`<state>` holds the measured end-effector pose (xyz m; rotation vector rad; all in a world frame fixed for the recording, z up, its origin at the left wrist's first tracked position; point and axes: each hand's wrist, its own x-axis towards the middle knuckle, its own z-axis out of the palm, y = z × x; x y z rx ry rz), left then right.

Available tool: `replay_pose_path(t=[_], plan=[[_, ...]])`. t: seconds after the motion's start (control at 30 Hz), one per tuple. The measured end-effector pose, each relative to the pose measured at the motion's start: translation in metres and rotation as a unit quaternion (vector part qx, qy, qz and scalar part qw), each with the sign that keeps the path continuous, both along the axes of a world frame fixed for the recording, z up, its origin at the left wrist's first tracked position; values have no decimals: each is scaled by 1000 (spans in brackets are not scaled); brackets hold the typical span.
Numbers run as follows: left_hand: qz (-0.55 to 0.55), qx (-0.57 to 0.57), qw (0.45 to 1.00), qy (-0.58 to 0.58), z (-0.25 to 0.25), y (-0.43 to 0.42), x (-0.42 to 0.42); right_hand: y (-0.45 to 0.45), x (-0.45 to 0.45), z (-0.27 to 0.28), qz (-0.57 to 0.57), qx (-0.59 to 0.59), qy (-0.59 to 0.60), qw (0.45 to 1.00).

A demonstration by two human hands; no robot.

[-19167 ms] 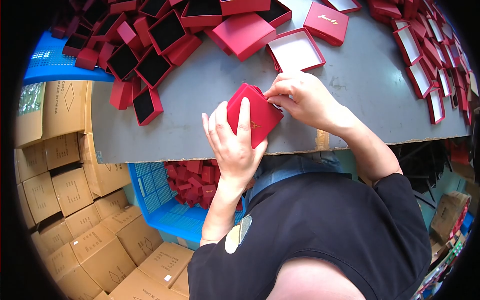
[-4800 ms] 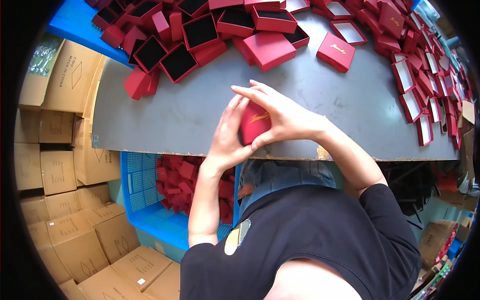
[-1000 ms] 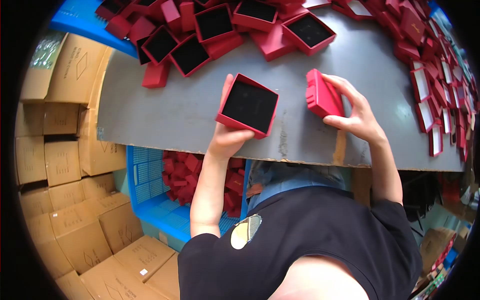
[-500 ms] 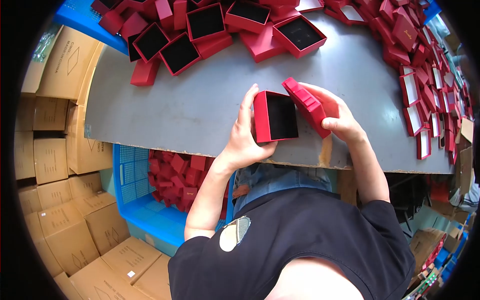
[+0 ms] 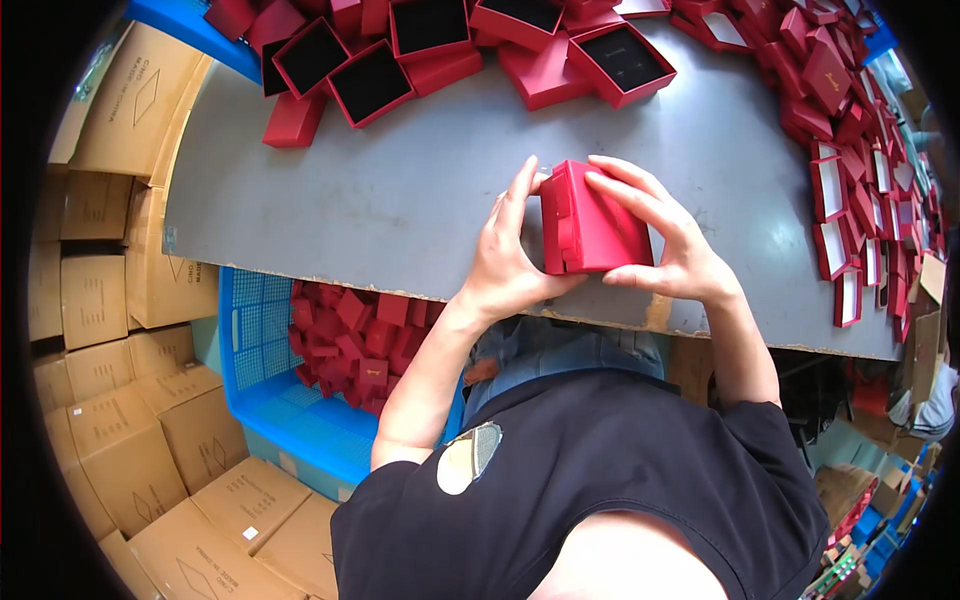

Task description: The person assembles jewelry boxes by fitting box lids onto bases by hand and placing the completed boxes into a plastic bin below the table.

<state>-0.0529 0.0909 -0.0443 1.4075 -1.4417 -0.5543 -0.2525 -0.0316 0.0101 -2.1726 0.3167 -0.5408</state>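
Note:
Just above the near edge of the grey table, a red gift box [image 5: 605,225] is held between my two hands, its lid facing up and covering the black inside. A ribbon-like red strip runs along the box's left side. My left hand [image 5: 510,250] grips the box from the left, with the thumb at its near corner and the fingers behind its far left side. Over the right part of the lid, my right hand [image 5: 675,235] curves its fingers across the far edge and its thumb along the near edge. Whether the lid sits fully down cannot be made out.
Open red boxes with black linings [image 5: 370,85] pile up at the table's [image 5: 350,200] far side. Red lids with white insides [image 5: 830,190] crowd the right. A blue crate [image 5: 245,345] of small red boxes stands below at left, beside stacked brown cartons [image 5: 120,445].
My right hand has brought the tilted lid leftward onto the open box, hiding its black inside. The view has shifted slightly.

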Motion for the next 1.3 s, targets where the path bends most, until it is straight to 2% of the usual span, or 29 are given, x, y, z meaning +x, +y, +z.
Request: replay_pose_path(t=[0.1,0.23,0.47,0.67,0.73,0.8,0.9,0.93,1.03,1.07,1.1,1.17,1.2,1.23,1.3], plan=[[6,-17,999,-26,1,-1,0,2,3,3,10,-99,30,995],[-2,-46,997,-60,3,0,1,10,-3,-7,0,-57,16,998],[9,-30,997,-63,1,2,-1,7,2,-11,16,-84,63,994],[3,-68,988,-136,7,-3,-1,3,-3,-23,21,-71,28,997],[-24,-61,993,-93,23,-2,-6,5,-10,-31,35,166,-61,984],[-63,-95,992,-60,35,-8,-9,15,-15,-32,26,364,-140,920],[-110,-93,989,44,28,-11,-3,19,-22,-21,25,361,-140,922],[-120,-77,981,133,18,-10,0,19,-23,-15,40,367,-143,918],[-202,-42,967,152,18,-6,1,8,-23,-2,128,218,-75,965],[-227,-26,960,161,17,-2,-1,8,-23,-5,125,212,-53,968],[-187,-19,970,153,13,3,-3,6,-22,-7,126,193,-39,972],[-103,-14,986,133,5,8,-5,3,-19,-7,132,230,-67,962],[-94,-103,981,135,5,2,-5,7,-17,-6,98,268,-113,952],[-70,-113,986,98,6,2,-3,9,-19,-6,44,261,-128,956],[-17,-132,991,25,9,7,6,9,-23,-10,22,234,-144,961]])
